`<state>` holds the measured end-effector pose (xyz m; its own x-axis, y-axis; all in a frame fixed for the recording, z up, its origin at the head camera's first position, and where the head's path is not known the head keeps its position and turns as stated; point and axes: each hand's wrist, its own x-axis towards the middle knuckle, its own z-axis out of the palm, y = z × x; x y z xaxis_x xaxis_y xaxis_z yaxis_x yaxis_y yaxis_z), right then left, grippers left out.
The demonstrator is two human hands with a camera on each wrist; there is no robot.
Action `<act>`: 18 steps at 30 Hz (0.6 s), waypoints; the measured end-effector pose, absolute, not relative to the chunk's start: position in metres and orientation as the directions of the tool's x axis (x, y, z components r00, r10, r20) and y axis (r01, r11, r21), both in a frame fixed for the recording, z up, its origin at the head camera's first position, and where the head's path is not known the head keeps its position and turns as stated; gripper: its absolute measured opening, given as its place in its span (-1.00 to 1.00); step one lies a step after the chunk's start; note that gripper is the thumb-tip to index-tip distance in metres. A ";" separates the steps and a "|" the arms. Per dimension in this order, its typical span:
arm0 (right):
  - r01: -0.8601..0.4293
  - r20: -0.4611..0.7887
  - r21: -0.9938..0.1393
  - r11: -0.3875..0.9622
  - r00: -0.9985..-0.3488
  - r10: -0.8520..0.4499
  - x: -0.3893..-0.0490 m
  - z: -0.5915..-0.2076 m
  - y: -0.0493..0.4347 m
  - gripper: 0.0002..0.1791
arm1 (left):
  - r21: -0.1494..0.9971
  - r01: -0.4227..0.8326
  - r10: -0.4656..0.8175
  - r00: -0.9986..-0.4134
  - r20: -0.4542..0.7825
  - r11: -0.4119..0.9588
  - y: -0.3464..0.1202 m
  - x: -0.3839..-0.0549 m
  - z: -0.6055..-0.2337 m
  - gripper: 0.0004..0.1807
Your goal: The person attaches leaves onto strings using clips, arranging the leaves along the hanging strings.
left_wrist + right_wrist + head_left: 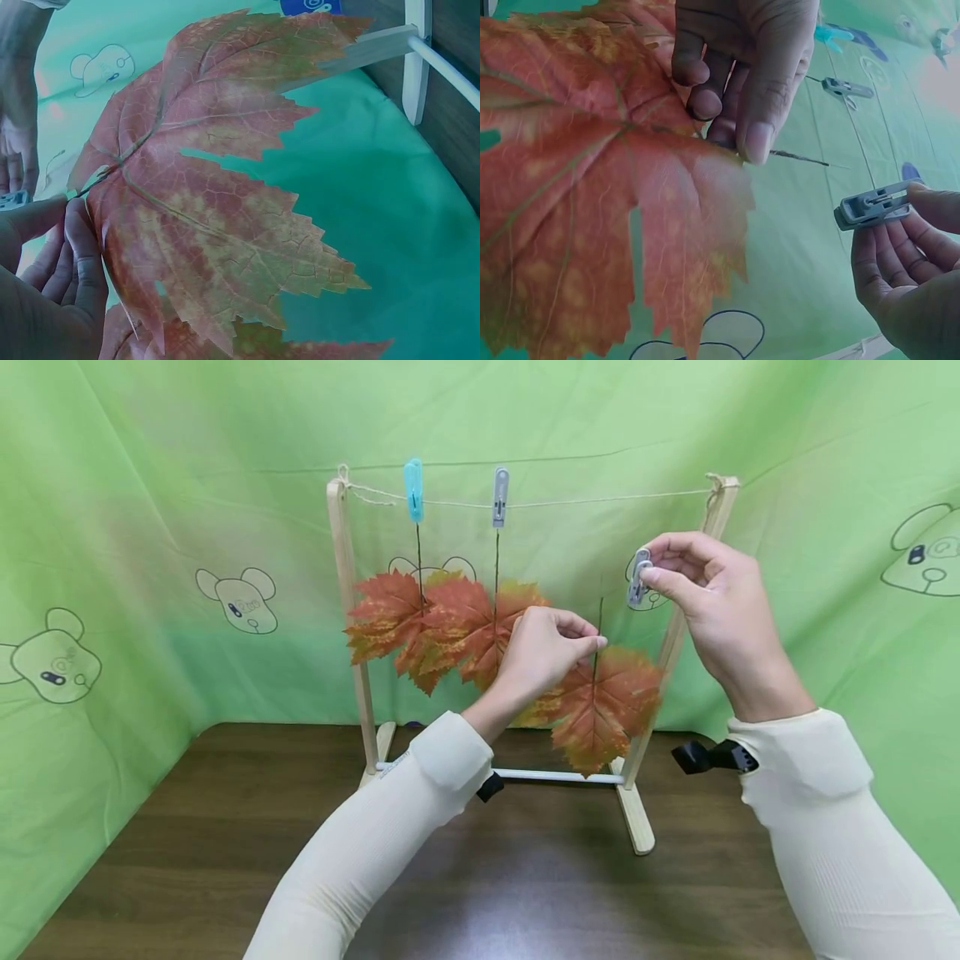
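My left hand pinches the thin dark stem of an orange-red maple leaf between thumb and fingertips. The leaf hangs below those fingers, and the stem's free end points up. In the right wrist view the stem sticks out past the left thumb. Right of it, my right hand holds a grey clothespin between thumb and fingers, apart from both stem and string. A blue clothespin and another grey clothespin sit on the string, each with a maple leaf hanging by its stem.
The string runs between two wooden posts of a stand. A white bar joins the posts low down, and a wooden foot lies on the brown table. Green cloth with bear drawings surrounds the back and sides.
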<state>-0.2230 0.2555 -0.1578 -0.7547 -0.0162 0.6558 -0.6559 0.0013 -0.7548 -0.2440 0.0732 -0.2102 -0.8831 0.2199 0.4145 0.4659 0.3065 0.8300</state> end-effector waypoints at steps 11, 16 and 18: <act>-0.656 0.658 -0.751 -0.072 -0.753 -0.010 -0.232 -0.142 0.253 -0.82 | 0.850 0.422 0.192 -0.906 0.378 0.315 0.085 -0.248 -0.195 -0.90; -0.665 0.668 -0.743 -0.081 -0.744 -0.015 -0.236 -0.134 0.251 -0.82 | 0.847 0.409 0.175 -0.912 0.370 0.340 0.089 -0.250 -0.187 -0.92; -0.665 0.669 -0.740 -0.099 -0.743 -0.013 -0.236 -0.131 0.250 -0.83 | 0.845 0.413 0.172 -0.910 0.376 0.340 0.090 -0.251 -0.185 -0.92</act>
<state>-0.2362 0.2498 -0.1306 -0.7432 -0.0127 0.6689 -0.6647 -0.0991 -0.7405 -0.2507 0.0902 -0.1845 -0.9105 0.1716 0.3763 0.4132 0.3403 0.8447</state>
